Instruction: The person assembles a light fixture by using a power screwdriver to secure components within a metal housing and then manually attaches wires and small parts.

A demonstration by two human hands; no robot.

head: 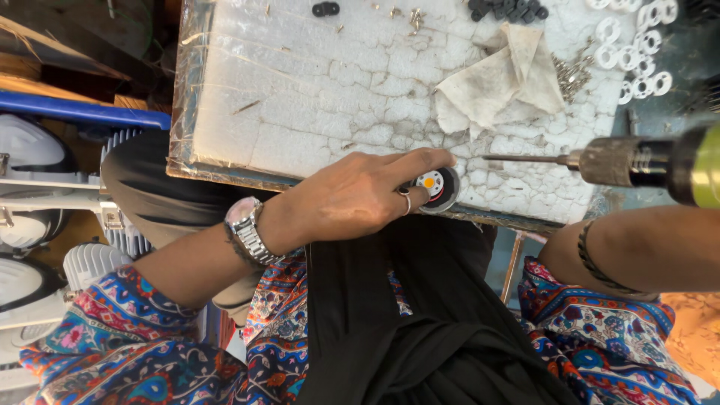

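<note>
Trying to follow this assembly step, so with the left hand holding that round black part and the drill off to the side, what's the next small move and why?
Probably bring the drill bit leftward to the round black part. The left hand pins that part on the white foam board at its near edge, and the power drill hangs level beside it with its tip pointing at the part but apart from it. The right hand is out of view.

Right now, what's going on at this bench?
A person's left hand presses a small round black part with a white and orange centre against the near edge of a white foam board. A power driver comes in from the right, its bit aimed at the part but not touching it; the right hand is out of view. A rag, screws and white rings lie on the board.
</note>
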